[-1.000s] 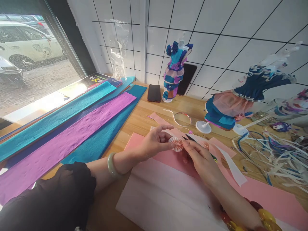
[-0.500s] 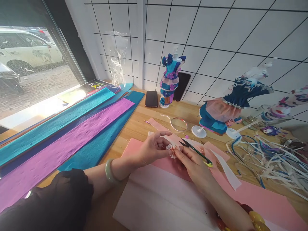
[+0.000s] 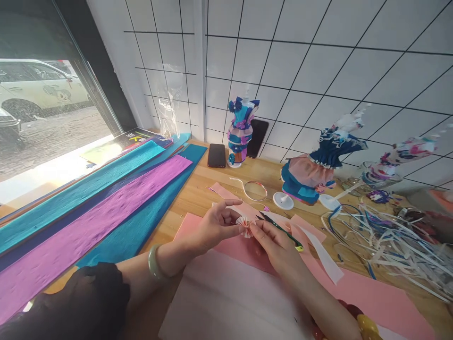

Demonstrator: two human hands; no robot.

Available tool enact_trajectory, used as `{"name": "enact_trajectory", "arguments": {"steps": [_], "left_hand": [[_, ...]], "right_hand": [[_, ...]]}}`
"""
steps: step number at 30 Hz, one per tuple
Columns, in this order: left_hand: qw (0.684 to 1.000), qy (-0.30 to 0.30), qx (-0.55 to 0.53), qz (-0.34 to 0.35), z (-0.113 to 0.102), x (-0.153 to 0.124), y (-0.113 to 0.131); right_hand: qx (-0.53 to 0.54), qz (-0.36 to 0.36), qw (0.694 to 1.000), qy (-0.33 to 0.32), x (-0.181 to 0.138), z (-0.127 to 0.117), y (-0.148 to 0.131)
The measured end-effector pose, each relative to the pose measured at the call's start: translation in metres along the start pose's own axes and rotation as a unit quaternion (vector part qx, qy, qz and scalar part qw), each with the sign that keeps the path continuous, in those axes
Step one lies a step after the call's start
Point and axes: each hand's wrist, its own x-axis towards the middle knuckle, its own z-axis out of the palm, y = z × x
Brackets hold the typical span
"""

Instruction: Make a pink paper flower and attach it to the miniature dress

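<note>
My left hand (image 3: 214,226) and my right hand (image 3: 278,245) meet over a pink paper sheet (image 3: 368,293) and together pinch a small pleated pink paper rosette (image 3: 243,225). The left thumb and fingers grip its left side, with the index finger raised above it. The right fingertips press its right edge. Small black snips with a yellow tip (image 3: 283,230) lie on the paper just behind my right hand. A green bangle sits on my left wrist.
Long crepe strips in teal (image 3: 81,189) and purple (image 3: 88,226) lie to the left by the window. Miniature paper-dressed mannequins (image 3: 239,130) (image 3: 318,165) stand at the back with two phones (image 3: 216,155). A tangle of paper ribbon strips (image 3: 389,241) fills the right side.
The view has tilted upward, so everything sits lower in the frame. Both hands keep hold of the rosette; the snips have come into view behind my right hand.
</note>
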Motion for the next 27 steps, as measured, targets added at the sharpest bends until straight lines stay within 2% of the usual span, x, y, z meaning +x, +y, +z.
{"name": "enact_trajectory", "arguments": {"steps": [5,12,21,27], "left_hand": [[0.999,-0.009,0.037,0.015,0.001,-0.001,-0.001],[0.997,-0.014,0.072,0.022,0.002,-0.002,-0.002],[0.998,0.009,0.069,-0.002,0.013,0.002,0.017],[0.995,0.015,0.091,0.027,0.023,0.006,0.026]], "right_hand": [[-0.057,-0.042,0.997,0.016,0.001,-0.001,0.001],[-0.006,-0.028,0.999,-0.023,0.004,-0.002,0.006],[0.024,-0.024,0.999,-0.017,0.0,-0.011,-0.012],[0.017,-0.054,0.998,-0.001,-0.004,-0.02,-0.022]]}}
